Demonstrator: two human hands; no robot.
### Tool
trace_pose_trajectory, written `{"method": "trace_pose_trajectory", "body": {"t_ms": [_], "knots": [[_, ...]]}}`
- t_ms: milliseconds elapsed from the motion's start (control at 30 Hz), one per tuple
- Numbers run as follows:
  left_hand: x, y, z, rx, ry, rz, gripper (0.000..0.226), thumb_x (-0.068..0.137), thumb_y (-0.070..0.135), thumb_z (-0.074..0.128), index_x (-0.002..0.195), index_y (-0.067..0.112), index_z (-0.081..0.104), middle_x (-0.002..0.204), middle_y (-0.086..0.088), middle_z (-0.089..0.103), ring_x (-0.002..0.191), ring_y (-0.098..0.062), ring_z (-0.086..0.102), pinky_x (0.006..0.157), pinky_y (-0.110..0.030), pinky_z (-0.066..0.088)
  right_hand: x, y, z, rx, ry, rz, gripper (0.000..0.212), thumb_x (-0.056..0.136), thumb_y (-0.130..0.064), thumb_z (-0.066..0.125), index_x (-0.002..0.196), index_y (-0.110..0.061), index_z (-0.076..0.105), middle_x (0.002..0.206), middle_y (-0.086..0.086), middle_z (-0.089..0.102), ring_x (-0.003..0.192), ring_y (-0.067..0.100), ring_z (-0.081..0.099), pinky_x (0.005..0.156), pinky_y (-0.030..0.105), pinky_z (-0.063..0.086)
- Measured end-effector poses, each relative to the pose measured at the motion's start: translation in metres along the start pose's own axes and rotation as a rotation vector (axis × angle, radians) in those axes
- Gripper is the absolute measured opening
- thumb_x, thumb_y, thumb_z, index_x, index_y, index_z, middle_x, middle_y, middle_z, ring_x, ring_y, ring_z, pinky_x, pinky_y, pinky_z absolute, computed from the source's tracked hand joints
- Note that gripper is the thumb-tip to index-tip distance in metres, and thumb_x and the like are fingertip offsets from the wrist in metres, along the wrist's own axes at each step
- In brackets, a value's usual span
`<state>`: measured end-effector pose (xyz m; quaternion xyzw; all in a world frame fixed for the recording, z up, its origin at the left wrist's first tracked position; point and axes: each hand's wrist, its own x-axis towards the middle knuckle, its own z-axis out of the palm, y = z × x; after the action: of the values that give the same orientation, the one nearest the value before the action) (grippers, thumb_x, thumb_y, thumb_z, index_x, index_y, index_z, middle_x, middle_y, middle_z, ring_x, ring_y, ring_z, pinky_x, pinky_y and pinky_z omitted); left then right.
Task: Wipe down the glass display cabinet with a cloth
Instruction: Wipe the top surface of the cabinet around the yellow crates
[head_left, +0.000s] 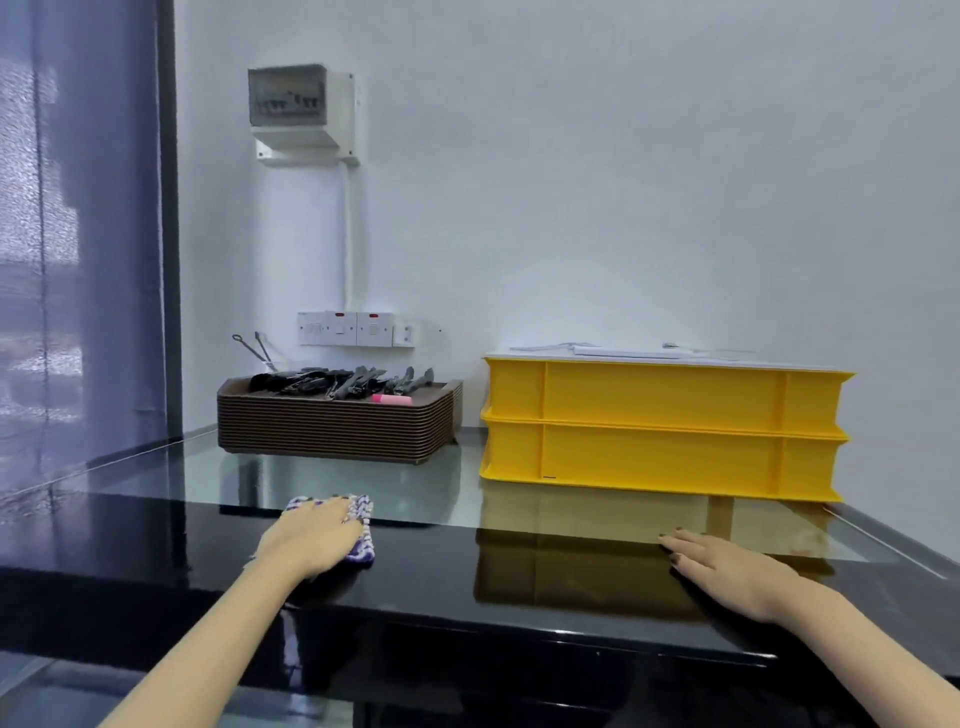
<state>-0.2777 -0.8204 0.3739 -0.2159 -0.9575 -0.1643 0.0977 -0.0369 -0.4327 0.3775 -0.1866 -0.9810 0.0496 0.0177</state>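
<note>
The glass display cabinet has a glossy black-edged glass top that fills the lower half of the head view. A blue-and-white checked cloth lies on the top near its front left. My left hand presses flat on the cloth, fingers straight and spread over it. My right hand rests flat on the dark glass to the right, fingers together and pointing left, holding nothing.
A stack of brown trays with black tongs and a pink item on it stands at the back left. Two stacked yellow crates stand at the back right. The white wall carries sockets and a fuse box.
</note>
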Motion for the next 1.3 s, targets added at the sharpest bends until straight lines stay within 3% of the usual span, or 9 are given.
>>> {"method": "trace_pose_trajectory", "body": {"t_ms": [167, 300, 400, 533, 800, 900, 1000, 1133, 1300], "knots": [[-0.032, 0.139, 0.022, 0.032, -0.015, 0.188, 0.042, 0.094, 0.025, 0.029, 0.13, 0.013, 0.047, 0.135, -0.011, 0.051, 0.123, -0.028, 0.045, 0.096, -0.036, 0.034, -0.001, 0.023, 0.004, 0.006, 0.065, 0.092, 0.049, 0.103, -0.038, 0.022, 0.15, -0.024, 0.021, 0.158, -0.004, 0.016, 0.145, 0.017, 0.014, 0.114, 0.03, 0.016], [-0.065, 0.239, 0.04, -0.048, -0.144, 0.355, 0.049, 0.093, 0.029, 0.029, 0.141, 0.019, 0.037, 0.145, -0.009, 0.041, 0.131, -0.03, 0.036, 0.103, -0.041, 0.032, -0.002, 0.02, 0.003, 0.04, 0.074, 0.091, 0.049, 0.102, -0.038, 0.024, 0.149, -0.024, 0.024, 0.158, -0.003, 0.017, 0.145, 0.018, 0.015, 0.113, 0.031, 0.017], [-0.08, 0.259, 0.045, -0.045, -0.167, 0.393, 0.053, 0.093, 0.035, 0.028, 0.145, 0.026, 0.032, 0.147, -0.005, 0.037, 0.133, -0.028, 0.033, 0.105, -0.043, 0.031, -0.006, 0.021, 0.003, 0.055, 0.079, 0.096, 0.049, 0.102, -0.038, 0.026, 0.149, -0.023, 0.025, 0.157, -0.002, 0.018, 0.145, 0.019, 0.017, 0.113, 0.031, 0.017], [-0.078, 0.209, 0.039, -0.045, -0.115, 0.318, 0.054, 0.09, 0.04, 0.028, 0.143, 0.033, 0.032, 0.145, -0.003, 0.04, 0.13, -0.026, 0.038, 0.1, -0.04, 0.036, -0.006, 0.017, 0.002, 0.053, 0.075, 0.093, 0.05, 0.102, -0.039, 0.025, 0.149, -0.021, 0.026, 0.158, -0.001, 0.018, 0.144, 0.021, 0.018, 0.114, 0.034, 0.018], [-0.056, 0.027, -0.004, -0.014, -0.036, -0.096, 0.041, 0.089, 0.034, 0.029, 0.126, 0.034, 0.046, 0.131, 0.002, 0.052, 0.108, -0.023, 0.053, 0.086, -0.036, 0.047, -0.007, 0.013, 0.003, 0.061, 0.058, 0.135, 0.054, 0.102, -0.039, 0.018, 0.15, -0.015, 0.019, 0.158, 0.006, 0.014, 0.145, 0.022, 0.015, 0.117, 0.038, 0.016], [-0.046, -0.019, -0.019, -0.01, -0.053, -0.184, 0.043, 0.091, 0.033, 0.028, 0.131, 0.031, 0.044, 0.131, -0.003, 0.052, 0.104, -0.025, 0.058, 0.091, -0.034, 0.044, -0.008, 0.002, 0.002, 0.159, 0.091, 0.162, 0.048, 0.103, -0.031, 0.018, 0.143, -0.008, 0.031, 0.15, 0.016, 0.029, 0.138, 0.029, 0.028, 0.113, 0.037, 0.023], [-0.033, -0.048, -0.027, 0.008, -0.057, -0.233, 0.048, 0.093, 0.035, 0.028, 0.139, 0.029, 0.038, 0.143, -0.005, 0.043, 0.124, -0.025, 0.045, 0.102, -0.037, 0.036, -0.005, -0.045, 0.003, 0.105, 0.021, 0.071, 0.037, 0.103, -0.03, 0.02, 0.118, -0.005, 0.044, 0.134, 0.017, 0.042, 0.123, 0.03, 0.039, 0.103, 0.037, 0.032], [-0.018, -0.059, -0.025, 0.008, -0.046, -0.238, 0.046, 0.091, 0.036, 0.03, 0.133, 0.026, 0.043, 0.142, -0.007, 0.044, 0.123, -0.027, 0.043, 0.102, -0.04, 0.036, 0.015, -0.139, 0.022, -0.054, 0.017, -0.079, 0.056, 0.101, -0.037, 0.018, 0.144, -0.001, 0.024, 0.153, 0.018, 0.02, 0.14, 0.032, 0.02, 0.114, 0.042, 0.02], [0.006, -0.084, -0.028, 0.019, -0.033, -0.242, 0.051, 0.092, 0.038, 0.028, 0.142, 0.027, 0.035, 0.148, -0.006, 0.037, 0.128, -0.026, 0.041, 0.104, -0.038, 0.034, 0.028, -0.233, 0.032, -0.092, 0.004, -0.055, 0.06, 0.099, -0.038, 0.013, 0.15, -0.006, 0.011, 0.158, 0.015, 0.007, 0.143, 0.039, 0.008, 0.115, 0.049, 0.01]]}}
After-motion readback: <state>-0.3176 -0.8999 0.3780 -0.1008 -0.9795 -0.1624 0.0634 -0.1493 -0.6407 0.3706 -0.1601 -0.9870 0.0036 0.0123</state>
